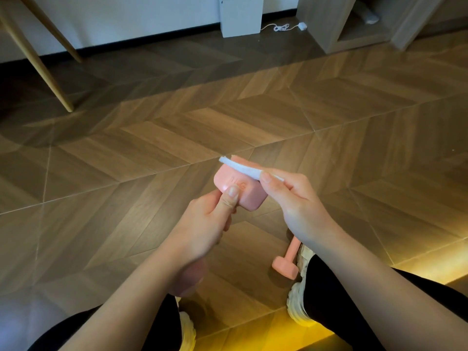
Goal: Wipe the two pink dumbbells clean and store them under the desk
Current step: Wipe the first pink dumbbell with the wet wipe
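Grip: left hand (202, 221) clamped on held dumbbell (240, 190); right hand (293, 198) pinching white wipe (240, 168) on its far head.
Axis: I see it pointing away, up-forward.
Second dumbbell (286, 264): on floor (126, 148), below held one, beside right shoe (297, 300).

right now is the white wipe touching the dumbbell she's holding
Touching. The head view shows the white wipe, pinched in the right hand, lying across the top edge of the held dumbbell, with no gap.

A wooden chevron-pattern floor (157, 138) carries everything here. A pink dumbbell (285, 264) lies on it just beside a pale shoe (298, 310). By the far wall stand a white box (240, 17), a coiled white cable (282, 27) and slanted wooden legs (38, 64).
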Motion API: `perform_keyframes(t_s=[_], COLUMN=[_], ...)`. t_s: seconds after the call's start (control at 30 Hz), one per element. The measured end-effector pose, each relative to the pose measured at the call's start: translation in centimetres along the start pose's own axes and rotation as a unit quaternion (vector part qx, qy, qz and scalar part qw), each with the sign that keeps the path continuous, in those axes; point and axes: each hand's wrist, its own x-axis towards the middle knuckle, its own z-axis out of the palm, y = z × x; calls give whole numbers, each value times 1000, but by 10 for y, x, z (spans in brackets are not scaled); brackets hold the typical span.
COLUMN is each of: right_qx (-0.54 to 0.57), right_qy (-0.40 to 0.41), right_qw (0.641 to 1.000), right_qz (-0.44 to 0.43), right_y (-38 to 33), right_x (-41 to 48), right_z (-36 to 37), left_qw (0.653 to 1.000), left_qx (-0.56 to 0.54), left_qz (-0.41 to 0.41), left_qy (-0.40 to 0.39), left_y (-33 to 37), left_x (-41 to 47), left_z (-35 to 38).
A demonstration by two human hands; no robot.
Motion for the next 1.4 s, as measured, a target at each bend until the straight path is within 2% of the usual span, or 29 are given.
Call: perform_keyframes(t_s=[0.33, 1.03, 1.4], right_qx=[-35, -106, -79], right_qy=[25, 57, 67], right_qw=[999, 990, 994], right_qz=[-4, -68, -31], right_y=[-2, -6, -9], right_x=[-2, -4, -3], right_z=[0, 6, 8], left_qw=[999, 994, 993], left_qx=[-37, -88, -95], left_qz=[-12, -19, -21], left_qy=[24, 63, 72], left_y=[1, 3, 4], left_x=[2, 2, 2], left_z=[-3, -4, -8])
